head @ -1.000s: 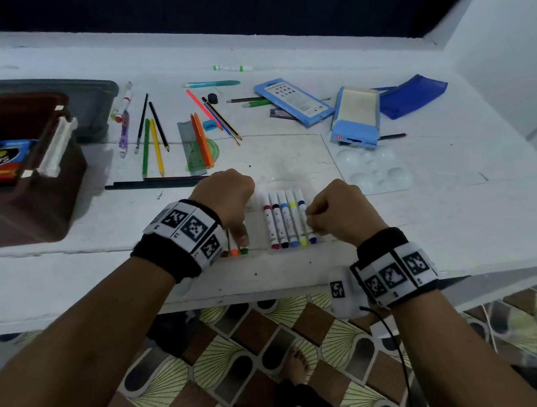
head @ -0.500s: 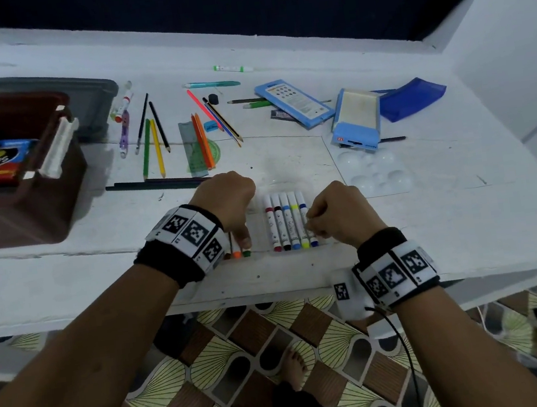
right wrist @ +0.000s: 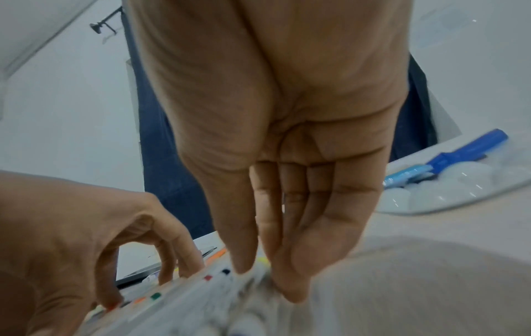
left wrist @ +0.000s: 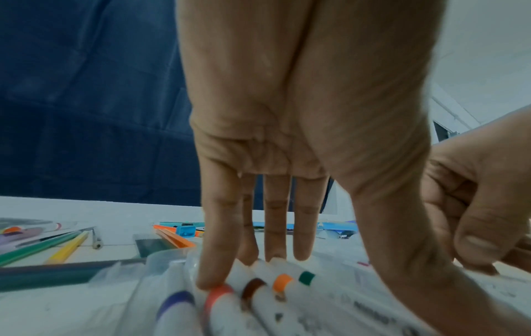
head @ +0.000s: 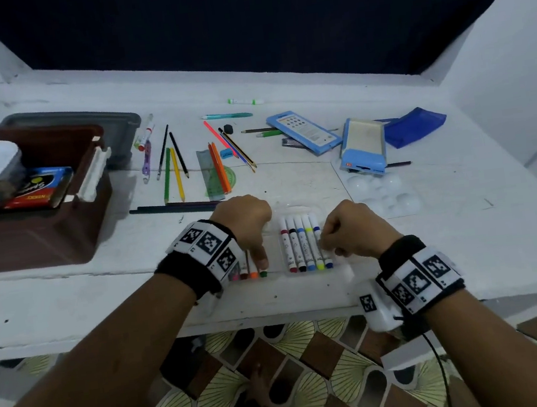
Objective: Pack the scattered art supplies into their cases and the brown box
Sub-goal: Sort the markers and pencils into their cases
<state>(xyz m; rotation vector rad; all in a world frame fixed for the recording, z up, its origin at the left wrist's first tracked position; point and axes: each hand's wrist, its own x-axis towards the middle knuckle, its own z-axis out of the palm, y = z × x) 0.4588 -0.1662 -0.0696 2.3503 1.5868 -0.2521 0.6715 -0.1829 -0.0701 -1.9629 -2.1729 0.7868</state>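
From the head camera, the left hand (head: 244,221) is pressing straight fingers on markers in a clear marker case (head: 298,207); the right hand (head: 352,232) is pinching the blue-capped marker (head: 320,242) at the row's end. The brown box (head: 37,214) is holding a crayon pack (head: 40,187) and a white tray.

In the left wrist camera, fingertips (left wrist: 208,280) are resting on the pink-capped marker (left wrist: 219,295).

In the right wrist camera, thumb and fingers are closing on blurred barrels. Pushing unevenly is risking markers popping out or rolling off the near edge.
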